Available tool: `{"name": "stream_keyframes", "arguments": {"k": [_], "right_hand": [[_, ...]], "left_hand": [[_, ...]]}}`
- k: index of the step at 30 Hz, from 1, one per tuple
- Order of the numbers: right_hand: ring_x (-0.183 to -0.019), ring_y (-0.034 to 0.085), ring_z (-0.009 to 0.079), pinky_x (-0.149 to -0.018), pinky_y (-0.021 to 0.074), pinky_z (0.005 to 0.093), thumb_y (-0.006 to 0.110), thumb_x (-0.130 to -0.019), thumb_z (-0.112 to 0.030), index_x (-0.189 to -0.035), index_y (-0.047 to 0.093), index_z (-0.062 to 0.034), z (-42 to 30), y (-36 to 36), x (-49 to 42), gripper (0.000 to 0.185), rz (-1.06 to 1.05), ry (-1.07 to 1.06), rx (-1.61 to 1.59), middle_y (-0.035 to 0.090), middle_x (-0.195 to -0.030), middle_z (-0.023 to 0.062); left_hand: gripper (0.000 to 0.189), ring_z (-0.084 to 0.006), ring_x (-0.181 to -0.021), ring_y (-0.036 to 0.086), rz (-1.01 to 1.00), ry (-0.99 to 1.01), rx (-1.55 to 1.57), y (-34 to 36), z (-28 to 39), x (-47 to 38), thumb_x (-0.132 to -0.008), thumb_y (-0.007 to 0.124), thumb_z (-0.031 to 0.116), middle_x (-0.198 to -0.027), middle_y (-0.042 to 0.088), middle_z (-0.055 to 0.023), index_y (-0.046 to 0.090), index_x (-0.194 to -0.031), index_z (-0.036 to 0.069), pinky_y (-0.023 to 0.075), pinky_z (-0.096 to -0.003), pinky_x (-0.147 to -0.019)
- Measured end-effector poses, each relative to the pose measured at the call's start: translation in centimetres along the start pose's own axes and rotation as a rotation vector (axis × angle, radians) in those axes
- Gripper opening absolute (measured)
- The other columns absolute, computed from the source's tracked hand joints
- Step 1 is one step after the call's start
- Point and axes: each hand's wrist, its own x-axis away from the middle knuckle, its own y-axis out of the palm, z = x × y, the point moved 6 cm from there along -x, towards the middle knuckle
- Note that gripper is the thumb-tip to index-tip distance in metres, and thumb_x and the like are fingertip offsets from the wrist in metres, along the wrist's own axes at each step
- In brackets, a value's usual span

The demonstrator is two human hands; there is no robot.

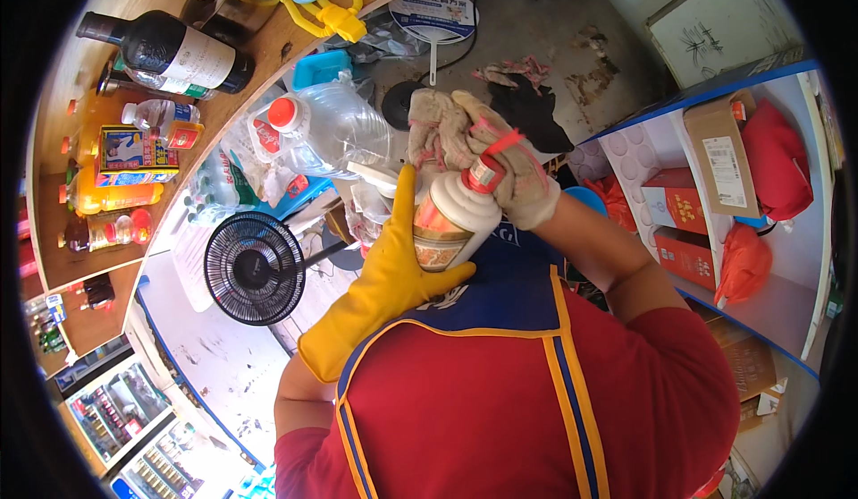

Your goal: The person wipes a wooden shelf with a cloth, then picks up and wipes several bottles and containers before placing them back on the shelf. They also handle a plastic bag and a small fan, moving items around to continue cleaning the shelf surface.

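Note:
My left hand (382, 278) wears a yellow rubber glove. Its fingers and thumb are spread around a white bottle (459, 220) with an orange and gold label, tilted in front of my chest. The bottle's red cap (484, 174) has a red strip sticking up from it. A grey-beige knitted work glove with pink marks covers my right hand (513, 163), just behind the bottle's neck. Its fingers press on a bunched cloth (436, 127) of similar knit. Whether the cloth is a second glove, I cannot tell.
A black fan (253, 268) and a large clear plastic jug (335, 127) stand to the left. Wooden shelves (268, 70) there hold a wine bottle (181, 53) and drinks. White shelving (684, 143) with boxes is on the right. A hand fan (436, 16) and rags (529, 100) lie ahead.

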Motion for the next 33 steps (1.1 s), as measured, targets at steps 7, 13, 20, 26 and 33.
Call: {"name": "stream_keyframes", "arguments": {"k": [7, 13, 20, 26, 33], "right_hand": [[-0.081, 0.057, 0.016, -0.081, 0.0503, 0.0315, 0.051, -0.112, -0.031, -0.113, 0.061, -0.0021, -8.2, 1.3, -2.3, 0.03, 0.111, -0.189, -0.044, 0.06, -0.089, 0.0039], [-0.079, 0.063, 0.0219, -0.071, 0.0536, 0.0315, 0.069, -0.097, -0.031, -0.111, 0.076, -0.0138, -10.6, 6.4, -0.7, 0.023, -0.22, -0.58, 1.568, 0.072, -0.094, 0.0032], [-0.089, 0.064, 0.0184, -0.066, 0.0511, 0.032, 0.072, -0.093, -0.049, -0.104, 0.078, -0.0166, -6.1, 4.0, 3.5, 0.035, -0.13, -0.75, 1.586, 0.072, -0.103, -0.0025], [-0.086, 0.068, 0.0244, -0.073, 0.0544, 0.0371, 0.072, -0.097, -0.039, -0.104, 0.079, -0.0125, -1.2, -4.9, 5.7, 0.028, -0.274, -0.437, 1.547, 0.075, -0.108, 0.0031], [-0.101, 0.07, 0.0257, -0.081, 0.0536, 0.039, 0.07, -0.098, -0.017, -0.108, 0.079, -0.0058, -6.7, -1.5, 3.2, 0.018, 0.131, -0.479, 1.083, 0.076, -0.106, 0.0113]], "left_hand": [[0.137, -0.0445, -0.134, 0.061, 0.033, 0.006, -0.181, -0.2, 1.2, 0.2, -0.071, 0.098, 0.027, -0.145, 0.059, -0.0305, 0.006, -0.167, -0.004, 0.0489, -0.0429, -0.112], [0.134, -0.0403, -0.133, 0.063, 0.126, 0.001, -0.188, -0.1, 0.0, 0.0, -0.073, 0.097, 0.026, -0.145, 0.059, -0.0286, 0.007, -0.167, -0.004, 0.0502, -0.0427, -0.11], [0.133, -0.0378, -0.132, 0.064, 0.093, 0.015, -0.024, 1.4, -2.1, 0.2, -0.074, 0.097, 0.026, -0.147, 0.059, -0.0262, 0.007, -0.167, -0.004, 0.051, -0.0399, -0.109], [0.133, -0.0321, -0.137, 0.059, 0.241, -0.122, 0.103, -0.5, -2.8, 1.3, -0.073, 0.098, 0.022, -0.152, 0.054, -0.023, 0.008, -0.168, -0.001, 0.0486, -0.0395, -0.114], [0.127, -0.0297, -0.137, 0.059, 0.243, -0.005, 0.104, 0.1, -2.2, 0.9, -0.078, 0.096, 0.019, -0.149, 0.057, -0.0219, 0.008, -0.168, -0.001, 0.0477, -0.0401, -0.115]]}}
